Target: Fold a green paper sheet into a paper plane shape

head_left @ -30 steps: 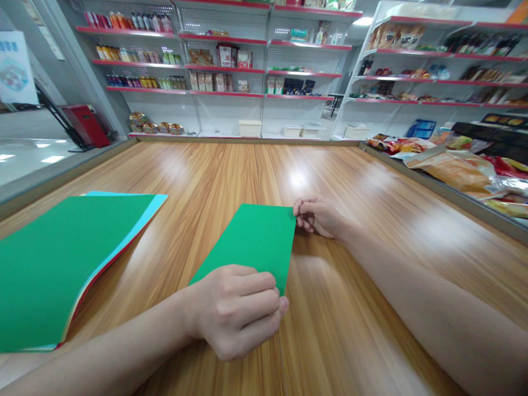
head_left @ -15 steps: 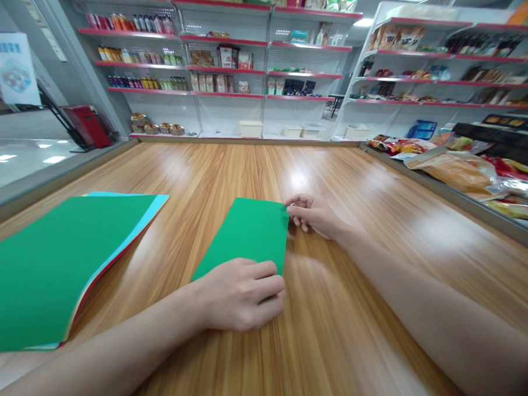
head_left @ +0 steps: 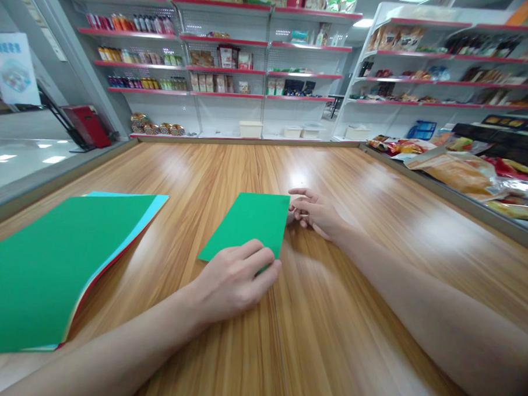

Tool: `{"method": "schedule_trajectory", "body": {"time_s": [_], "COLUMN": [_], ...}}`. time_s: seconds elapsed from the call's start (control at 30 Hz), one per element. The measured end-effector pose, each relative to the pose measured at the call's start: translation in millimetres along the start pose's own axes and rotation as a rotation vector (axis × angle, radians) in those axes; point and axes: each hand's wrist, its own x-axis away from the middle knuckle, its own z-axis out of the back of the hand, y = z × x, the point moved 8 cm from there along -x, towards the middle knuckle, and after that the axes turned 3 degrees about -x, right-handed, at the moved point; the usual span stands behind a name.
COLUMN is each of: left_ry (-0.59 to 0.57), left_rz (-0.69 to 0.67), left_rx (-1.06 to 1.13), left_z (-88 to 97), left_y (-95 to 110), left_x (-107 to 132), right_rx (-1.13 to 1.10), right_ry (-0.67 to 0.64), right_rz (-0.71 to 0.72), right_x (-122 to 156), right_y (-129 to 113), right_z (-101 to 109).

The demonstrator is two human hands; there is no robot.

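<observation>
A smaller green sheet of paper, which looks folded, lies in the middle of the wooden table. My left hand is closed on its near right corner, fingers bent and thumb tip hidden, and that near edge is slightly raised. Beside the far right corner is my right hand, its index finger stretched out and its thumb apart from it. Those fingertips come close to the sheet's edge; whether they touch it I cannot tell. To the left rests a stack of larger coloured paper, green on top with light blue and red edges showing beneath.
Wood-grain tabletop has a raised border. Packaged snacks are heaped along the right side beyond the border. Shelves with bottles and packets stand behind the table. A red object is on the floor at left.
The smaller green sheet has shifted slightly away from me, its near edge lifted, with my left hand moving forward along with it. My right hand's index finger has straightened off the corner.
</observation>
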Motion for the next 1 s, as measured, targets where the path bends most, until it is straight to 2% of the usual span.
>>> {"method": "schedule_trajectory", "body": {"time_s": [0.07,0.2,0.3,0.4,0.6,0.67,0.83,0.9,1.0], "left_ry": [0.018,0.024,-0.004,0.016,0.157,0.212,0.346,0.381,0.420], "left_rz": [0.078,0.178,0.236,0.267,0.254,0.269,0.289,0.275,0.256], "left_rx": [-0.035,-0.064,-0.077,-0.058,-0.013,0.016,0.110,0.125,0.130], "left_z": [-0.9,-4.8,-7.9,-6.8,3.1,7.7,18.7,22.2,27.0], "left_y": [-10,-23,-28,-31,-33,-34,-33,-31,-28], "left_x": [3,8,12,14,12,12,13,13,12], "right_rx": [0.011,0.122,0.125,0.130,0.251,0.378,0.731,0.788,0.834], "right_ry": [-0.097,-0.428,-0.557,-0.530,-0.363,-0.345,-0.248,-0.208,-0.151], "right_rz": [-0.069,-0.156,-0.155,-0.059,0.192,0.364,0.953,1.079,1.122], "right_x": [6,29,44,47,46,50,77,82,75], "right_y": [1,4,3,-1,-8,-18,-51,-56,-56], "right_z": [-14,-63,-90,-99,-92,-94,-99,-96,-83]}}
